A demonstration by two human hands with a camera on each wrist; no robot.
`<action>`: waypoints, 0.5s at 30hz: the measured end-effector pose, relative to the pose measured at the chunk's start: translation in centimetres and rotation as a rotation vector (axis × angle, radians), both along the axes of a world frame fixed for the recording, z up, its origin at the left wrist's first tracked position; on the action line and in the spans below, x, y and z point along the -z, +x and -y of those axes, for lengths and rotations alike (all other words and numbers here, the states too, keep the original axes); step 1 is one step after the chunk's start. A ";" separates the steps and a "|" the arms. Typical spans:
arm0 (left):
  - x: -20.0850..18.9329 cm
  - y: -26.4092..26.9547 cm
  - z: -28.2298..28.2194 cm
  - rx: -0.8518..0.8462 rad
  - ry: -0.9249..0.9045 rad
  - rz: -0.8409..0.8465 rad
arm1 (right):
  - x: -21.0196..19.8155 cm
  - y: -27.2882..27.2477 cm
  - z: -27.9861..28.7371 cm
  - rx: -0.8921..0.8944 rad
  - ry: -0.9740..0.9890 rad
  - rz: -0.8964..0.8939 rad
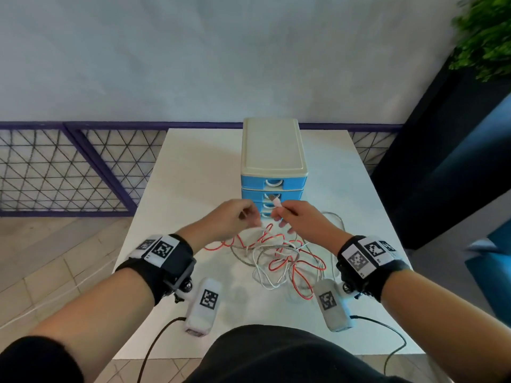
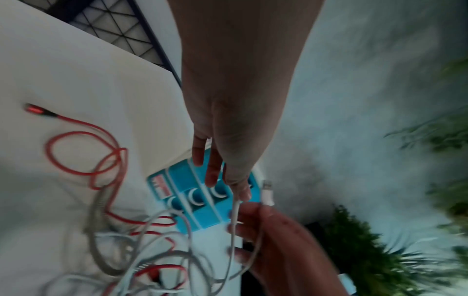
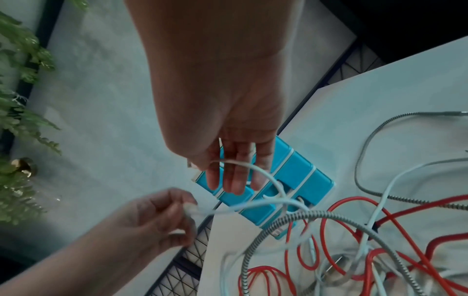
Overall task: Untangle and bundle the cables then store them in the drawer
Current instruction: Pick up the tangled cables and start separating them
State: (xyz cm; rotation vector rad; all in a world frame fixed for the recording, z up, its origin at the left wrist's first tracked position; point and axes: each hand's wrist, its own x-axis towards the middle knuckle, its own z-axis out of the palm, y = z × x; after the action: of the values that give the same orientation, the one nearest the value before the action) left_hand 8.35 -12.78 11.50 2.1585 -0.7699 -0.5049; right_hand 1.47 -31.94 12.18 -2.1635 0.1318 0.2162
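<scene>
A tangle of red cable (image 1: 298, 265), white cable (image 1: 265, 275) and grey braided cable (image 1: 279, 246) lies on the white table (image 1: 193, 175), in front of a small blue drawer unit (image 1: 272, 161) with a cream top. Its drawers look shut. Both hands hover above the tangle, close together. My right hand (image 1: 279, 217) grips the white cable just below its plug (image 1: 276, 201), which sticks up (image 2: 267, 192). My left hand (image 1: 255, 219) pinches the same white cable (image 3: 228, 210) a short way along (image 2: 235, 202). From both hands the white cable hangs down into the pile.
The red cable's plug (image 2: 35, 109) lies loose on the table to the left, and a braided cable end (image 3: 430, 114) trails off to the right. A purple lattice fence (image 1: 69, 167) runs behind the table. A plant (image 1: 486, 34) and a dark panel stand at right.
</scene>
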 end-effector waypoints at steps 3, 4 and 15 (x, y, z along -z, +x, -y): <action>-3.0 0.1 1.0 -0.057 -0.155 0.045 | -1.2 0.1 -0.6 -0.025 0.201 -0.052; -3.5 0.0 1.3 -0.085 -0.221 0.062 | -1.6 0.0 -0.9 -0.026 0.331 -0.080; 0.2 -2.6 2.2 0.079 -0.244 -0.206 | -4.3 1.5 -2.1 0.065 0.622 -0.015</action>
State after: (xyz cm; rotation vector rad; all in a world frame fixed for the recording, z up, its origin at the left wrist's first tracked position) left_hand 5.77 -14.97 11.26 1.8255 -0.7615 -0.6290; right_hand 2.98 -29.80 16.44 -1.5376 0.1234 0.2039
